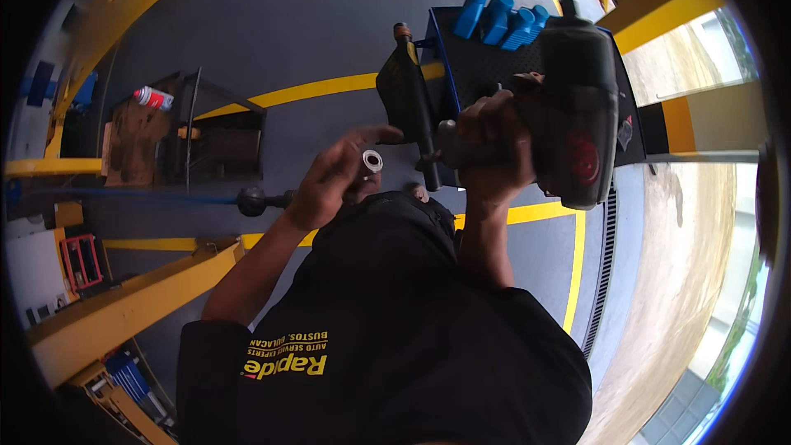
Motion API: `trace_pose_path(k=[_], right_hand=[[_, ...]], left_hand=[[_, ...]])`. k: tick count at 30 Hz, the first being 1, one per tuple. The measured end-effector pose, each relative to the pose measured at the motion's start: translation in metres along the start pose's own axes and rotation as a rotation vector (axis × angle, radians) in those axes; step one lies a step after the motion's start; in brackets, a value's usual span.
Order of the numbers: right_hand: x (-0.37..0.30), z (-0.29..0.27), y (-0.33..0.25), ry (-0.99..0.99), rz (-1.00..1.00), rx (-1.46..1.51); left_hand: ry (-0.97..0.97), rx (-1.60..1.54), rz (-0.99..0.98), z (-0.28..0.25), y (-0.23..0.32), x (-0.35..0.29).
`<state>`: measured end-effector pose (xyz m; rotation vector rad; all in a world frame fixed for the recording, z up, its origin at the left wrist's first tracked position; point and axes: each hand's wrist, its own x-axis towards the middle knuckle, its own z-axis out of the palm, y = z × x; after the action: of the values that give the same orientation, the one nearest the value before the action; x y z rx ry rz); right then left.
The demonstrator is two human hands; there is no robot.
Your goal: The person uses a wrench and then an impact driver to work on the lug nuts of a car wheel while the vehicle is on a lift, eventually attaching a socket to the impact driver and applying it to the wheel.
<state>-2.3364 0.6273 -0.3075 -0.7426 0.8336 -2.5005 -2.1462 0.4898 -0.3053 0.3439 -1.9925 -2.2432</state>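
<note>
My right hand [494, 144] is closed round a large dark impact wrench [581, 107] with a red round mark on its side. The wrench is held up close to the camera, right of my chest, and hides part of the cart behind it. My left hand [328, 177] is closed on a silver socket [372, 161], its round opening facing up; the index finger stretches toward the right. Beside the left wrist a dark coupling [262, 200] sits at the end of a blue hose [156, 194]. Whether my left hand also grips that coupling is hidden.
A black-topped tool cart [527, 66] with blue edges stands ahead right, carrying several blue bottle-shaped things [498, 21]. A dark panel [404, 86] hangs at its left side. At left are a brown open-framed stand [148, 144], a red-and-white can [154, 99] and a yellow lift arm [140, 305].
</note>
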Motion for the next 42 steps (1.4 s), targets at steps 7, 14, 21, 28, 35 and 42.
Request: trace_pose_path(k=[7, 14, 21, 28, 35, 42], right_hand=[[-0.032, 0.042, 0.033, -0.431, 0.171, -0.714], [-0.053, 0.064, 0.054, -0.557, 0.167, -0.806], [-0.059, 0.066, 0.059, -0.613, 0.133, -0.763], [-0.063, 0.068, 0.056, -0.656, 0.034, -0.774], [-0.051, 0.059, 0.057, -0.645, 0.278, -0.441], [-0.019, 0.097, 0.057, -0.489, 0.412, -0.119]], left_hand=[[0.254, -0.243, 0.222, 0.024, 0.003, -0.016], [0.55, -0.285, 0.265, 0.013, -0.005, -0.047], [0.586, 0.322, 0.147, 0.015, 0.038, -0.095], [0.372, 1.488, 0.045, 0.001, 0.075, -0.13], [0.366, 0.439, 0.055, -0.005, 0.026, -0.121], [0.547, -0.29, 0.29, 0.023, -0.04, -0.077]])
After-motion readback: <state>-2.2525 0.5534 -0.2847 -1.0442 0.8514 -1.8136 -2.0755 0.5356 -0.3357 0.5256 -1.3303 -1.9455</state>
